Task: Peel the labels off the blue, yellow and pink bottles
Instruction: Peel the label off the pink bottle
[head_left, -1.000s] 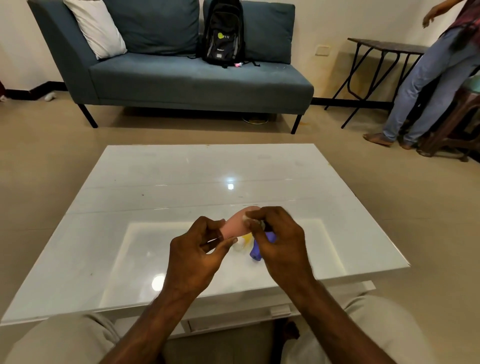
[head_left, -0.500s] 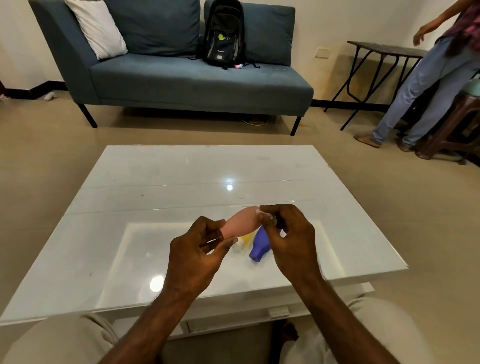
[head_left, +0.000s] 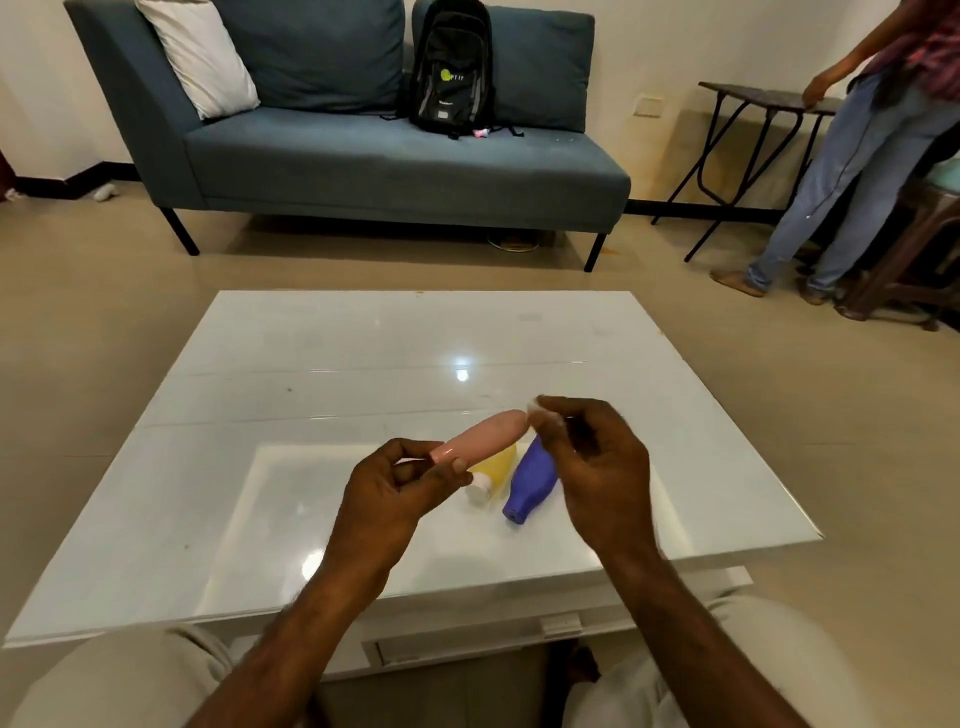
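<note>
Pink bottle (head_left: 483, 434) sits pinched by its cap end in the left hand (head_left: 387, 493), right hand (head_left: 597, 467) pinches a whitish label scrap (head_left: 535, 404) at the other end.

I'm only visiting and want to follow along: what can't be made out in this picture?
- Head view, whitish scrap pinched by the right hand: small and blurred, so whole label or piece is unclear.
- Head view, pink bottle: fingers of the left hand partly cover its cap end.
- Head view, yellow bottle and blue bottle: the pink bottle and right hand hide their far ends; labels can't be judged.
</note>
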